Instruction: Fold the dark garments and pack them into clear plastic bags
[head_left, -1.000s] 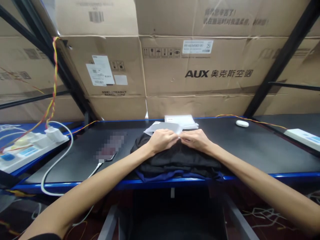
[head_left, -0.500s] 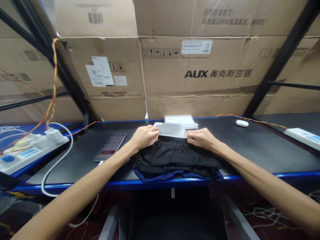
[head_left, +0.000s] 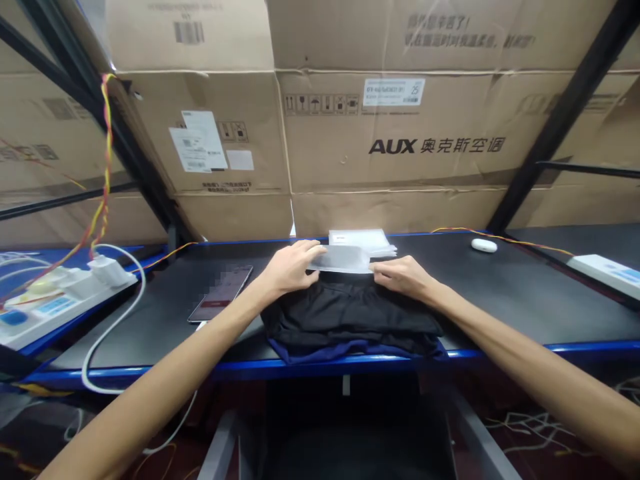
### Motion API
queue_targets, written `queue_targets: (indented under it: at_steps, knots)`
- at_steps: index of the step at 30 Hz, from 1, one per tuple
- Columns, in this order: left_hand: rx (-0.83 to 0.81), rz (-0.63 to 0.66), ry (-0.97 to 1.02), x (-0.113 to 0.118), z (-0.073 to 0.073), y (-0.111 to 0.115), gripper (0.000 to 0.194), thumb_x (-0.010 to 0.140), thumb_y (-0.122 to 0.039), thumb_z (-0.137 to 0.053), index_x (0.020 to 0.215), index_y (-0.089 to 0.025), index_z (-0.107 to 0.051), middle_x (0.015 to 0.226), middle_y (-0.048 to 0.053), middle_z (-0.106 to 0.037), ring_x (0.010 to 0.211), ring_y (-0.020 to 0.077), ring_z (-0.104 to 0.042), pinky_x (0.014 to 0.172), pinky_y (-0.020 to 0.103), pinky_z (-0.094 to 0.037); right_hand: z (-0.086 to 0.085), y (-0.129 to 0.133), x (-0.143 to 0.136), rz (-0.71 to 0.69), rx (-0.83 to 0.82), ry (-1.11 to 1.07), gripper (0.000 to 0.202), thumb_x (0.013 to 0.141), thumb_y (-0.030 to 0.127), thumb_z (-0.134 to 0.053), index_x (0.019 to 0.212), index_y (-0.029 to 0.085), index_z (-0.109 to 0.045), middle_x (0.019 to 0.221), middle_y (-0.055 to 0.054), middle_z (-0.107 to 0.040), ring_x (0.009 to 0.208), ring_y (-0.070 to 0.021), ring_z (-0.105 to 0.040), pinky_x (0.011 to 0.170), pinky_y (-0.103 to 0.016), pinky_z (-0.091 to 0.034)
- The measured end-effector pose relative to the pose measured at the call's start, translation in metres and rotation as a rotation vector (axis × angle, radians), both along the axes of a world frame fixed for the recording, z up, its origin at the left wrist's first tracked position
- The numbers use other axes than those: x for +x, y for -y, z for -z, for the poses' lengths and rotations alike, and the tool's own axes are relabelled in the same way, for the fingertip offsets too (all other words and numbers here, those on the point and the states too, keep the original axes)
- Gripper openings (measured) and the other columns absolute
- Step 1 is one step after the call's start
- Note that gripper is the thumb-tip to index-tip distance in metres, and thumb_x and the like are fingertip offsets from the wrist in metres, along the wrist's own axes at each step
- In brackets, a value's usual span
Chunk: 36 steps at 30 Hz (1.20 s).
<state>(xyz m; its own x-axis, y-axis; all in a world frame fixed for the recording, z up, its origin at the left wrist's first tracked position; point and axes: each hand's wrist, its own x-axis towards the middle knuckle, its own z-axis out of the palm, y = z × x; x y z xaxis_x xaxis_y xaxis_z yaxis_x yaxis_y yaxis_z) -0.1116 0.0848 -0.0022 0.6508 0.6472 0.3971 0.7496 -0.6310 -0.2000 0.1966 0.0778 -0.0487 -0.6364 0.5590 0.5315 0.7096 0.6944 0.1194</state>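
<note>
With the left end of the bag [head_left: 345,259] only loosely flanked, it seemed likely to slip or skew at the far edge of the clothes [head_left: 355,310], and a hard tug at its right corner could have creased or torn it. Over the clothes' far left corner, the left hand [head_left: 294,268] came in with its wrist low, fingers lifted and spread from the thumb about the bag's left end, while toward their far right the right hand [head_left: 403,276] sat knuckles up, forearm slanting inward, fingers pinched tight on the bag's right corner.
</note>
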Motion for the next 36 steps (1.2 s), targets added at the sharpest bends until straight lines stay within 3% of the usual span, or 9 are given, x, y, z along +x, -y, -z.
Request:
queue_targets:
  at_steps: [5,10,14,19,24,27,29,33,36]
  knots:
    - [-0.077,0.026,-0.009,0.018,0.013,-0.011,0.046,0.088,-0.027,-0.053,0.134,-0.027,-0.062,0.139,0.001,-0.061,0.128,0.0216,-0.057,0.1,0.031,-0.05,0.002,-0.002,0.001,0.033,-0.041,-0.037,0.029,0.095,0.024,-0.044,0.095,0.024,-0.073,0.082,-0.003,-0.077,0.067,-0.0168,-0.07,0.058,-0.025,-0.043]
    - [-0.092,-0.207,0.051,-0.002,0.011,-0.017,0.041,0.083,-0.03,-0.058,0.122,-0.031,-0.071,0.126,0.0,-0.07,0.113,0.0264,-0.067,0.091,0.036,-0.054,0.001,0.001,-0.007,0.01,-0.198,-0.153,0.026,0.097,0.031,-0.048,0.1,0.025,-0.073,0.098,-0.003,-0.079,0.086,-0.0219,-0.074,0.074,-0.03,-0.053]
    - [-0.191,-0.352,0.065,-0.023,0.013,-0.035,0.045,0.081,-0.029,-0.058,0.124,-0.028,-0.069,0.128,0.003,-0.069,0.118,0.0283,-0.064,0.098,0.036,-0.051,-0.002,0.004,-0.013,-0.089,-0.348,-0.153,0.027,0.097,0.036,-0.05,0.103,0.024,-0.074,0.112,-0.005,-0.076,0.107,-0.0253,-0.07,0.092,-0.035,-0.053]
    - [-0.291,-0.341,0.078,-0.035,0.02,-0.06,0.049,0.093,-0.041,-0.042,0.132,-0.017,-0.062,0.133,0.011,-0.064,0.124,0.0281,-0.059,0.106,0.039,-0.045,-0.004,0.005,-0.012,-0.123,-0.441,-0.155,0.031,0.097,0.04,-0.051,0.11,0.023,-0.074,0.119,-0.008,-0.073,0.12,-0.0275,-0.064,0.102,-0.04,-0.05]
    - [-0.313,-0.319,0.091,-0.037,0.024,-0.071,0.05,0.098,-0.037,-0.034,0.133,-0.012,-0.059,0.14,0.016,-0.058,0.133,0.0307,-0.051,0.111,0.047,-0.039,-0.005,0.005,-0.012,-0.121,-0.461,-0.161,0.03,0.097,0.039,-0.052,0.111,0.024,-0.074,0.12,-0.007,-0.073,0.121,-0.0271,-0.063,0.103,-0.041,-0.05]
    - [-0.302,-0.304,0.119,-0.036,0.023,-0.065,0.05,0.1,-0.04,-0.035,0.135,-0.013,-0.058,0.148,0.017,-0.05,0.14,0.032,-0.042,0.114,0.052,-0.033,-0.006,0.007,-0.013,-0.119,-0.462,-0.176,0.032,0.097,0.042,-0.052,0.113,0.023,-0.074,0.122,-0.009,-0.072,0.12,-0.0274,-0.064,0.104,-0.043,-0.049]
    - [-0.314,-0.212,0.146,-0.033,0.02,-0.051,0.051,0.1,-0.044,-0.036,0.14,-0.017,-0.054,0.153,0.014,-0.045,0.145,0.0297,-0.037,0.117,0.05,-0.03,-0.007,0.009,-0.014,-0.102,-0.48,-0.191,0.037,0.097,0.045,-0.053,0.12,0.024,-0.072,0.13,-0.01,-0.068,0.125,-0.0279,-0.06,0.109,-0.045,-0.045]
    - [-0.457,0.087,0.092,-0.021,0.015,-0.011,0.06,0.099,-0.06,-0.039,0.149,-0.028,-0.045,0.159,0.006,-0.036,0.149,0.024,-0.03,0.122,0.041,-0.024,-0.011,0.015,-0.016,-0.059,-0.623,-0.112,0.054,0.095,0.058,-0.051,0.143,0.032,-0.054,0.156,-0.005,-0.043,0.146,-0.0286,-0.034,0.121,-0.051,-0.026]
    - [-0.566,0.146,0.006,-0.013,0.018,0.011,0.066,0.096,-0.067,-0.039,0.153,-0.033,-0.037,0.164,0.002,-0.024,0.152,0.0245,-0.021,0.124,0.043,-0.017,-0.014,0.018,-0.018,-0.034,-0.738,0.002,0.068,0.093,0.066,-0.05,0.151,0.034,-0.041,0.163,-0.002,-0.027,0.152,-0.031,-0.017,0.124,-0.054,-0.016]
